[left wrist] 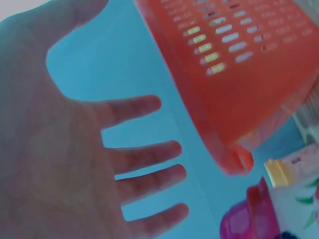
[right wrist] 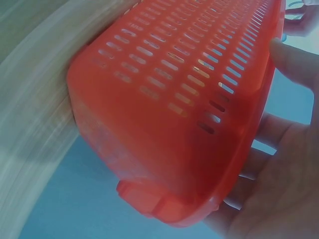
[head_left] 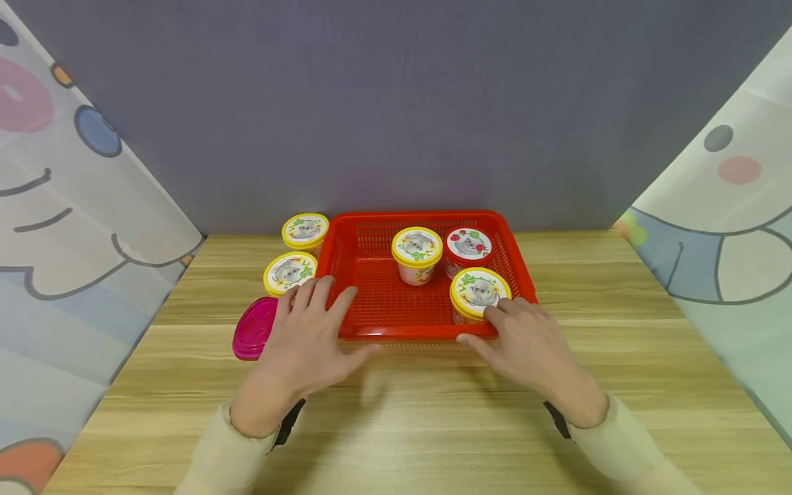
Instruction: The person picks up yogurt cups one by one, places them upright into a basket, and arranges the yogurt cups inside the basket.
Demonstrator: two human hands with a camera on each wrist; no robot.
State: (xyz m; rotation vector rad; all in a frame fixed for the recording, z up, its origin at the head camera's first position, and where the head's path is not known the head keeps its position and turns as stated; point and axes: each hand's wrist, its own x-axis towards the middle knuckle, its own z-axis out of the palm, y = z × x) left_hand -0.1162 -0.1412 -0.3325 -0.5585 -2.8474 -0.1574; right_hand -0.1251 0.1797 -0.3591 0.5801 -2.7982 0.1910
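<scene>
My left hand (head_left: 309,337) hovers over the front left corner of a red plastic basket (head_left: 371,333), fingers spread and holding nothing. In the left wrist view its fingers (left wrist: 149,152) stand apart from the basket rim. My right hand (head_left: 526,337) is at the front right corner, straddling the rim, its thumb in front and fingers above the inside. Its fingertips are right at the lid of a yellow-lidded tub (head_left: 480,291). Inside the basket also stand another yellow-lidded tub (head_left: 417,249) and a red-lidded tub (head_left: 469,246).
Left of the basket stand two more yellow-lidded tubs, the rear one (head_left: 305,229) and the front one (head_left: 289,272). A magenta-lidded container (head_left: 255,328) is beside my left hand, partly hidden by it. A grey wall (head_left: 396,124) rises behind the wooden table (head_left: 402,426).
</scene>
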